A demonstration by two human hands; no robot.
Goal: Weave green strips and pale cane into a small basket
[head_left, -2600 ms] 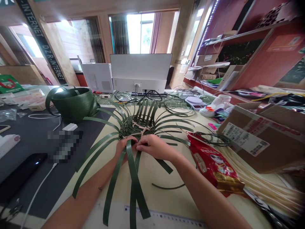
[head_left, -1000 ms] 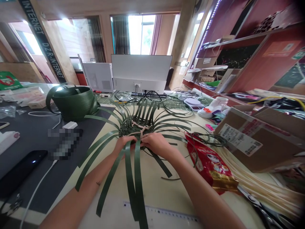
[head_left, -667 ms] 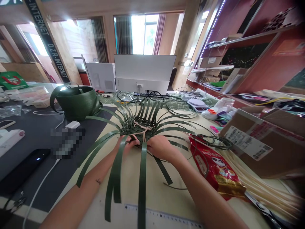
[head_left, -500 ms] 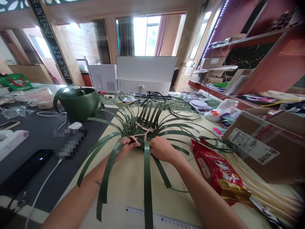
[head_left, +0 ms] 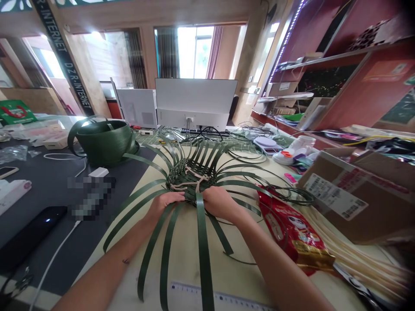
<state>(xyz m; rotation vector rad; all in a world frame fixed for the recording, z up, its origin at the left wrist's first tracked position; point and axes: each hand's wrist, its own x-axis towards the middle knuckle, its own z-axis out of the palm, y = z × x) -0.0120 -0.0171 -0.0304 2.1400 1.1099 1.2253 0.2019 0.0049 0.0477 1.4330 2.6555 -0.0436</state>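
Note:
A partly woven basket (head_left: 176, 173) of dark green flat strips stands mid-table, its long loose strips fanning outward all round. Pale cords lie across its opening. On its near left side, my left hand (head_left: 165, 203) holds the woven wall, fingers together and their tips partly hidden by the rim. My right hand (head_left: 220, 202) is curled closed on the near right side, beside a wide loose strip (head_left: 203, 246) that hangs toward me. What lies inside the right fingers is mostly hidden.
A ruler (head_left: 223, 297) lies at the front. To the right are a red snack bag (head_left: 288, 229), pale strips (head_left: 356, 263), scissors (head_left: 355, 287) and a cardboard box (head_left: 353, 198). Left stand a coil of green strip (head_left: 103, 142) and a phone (head_left: 32, 233). A monitor (head_left: 196, 101) stands behind.
My left hand has come out from among the strips to the basket's outer near wall. Two loose strips on that side have swung right and down. My right hand stays put.

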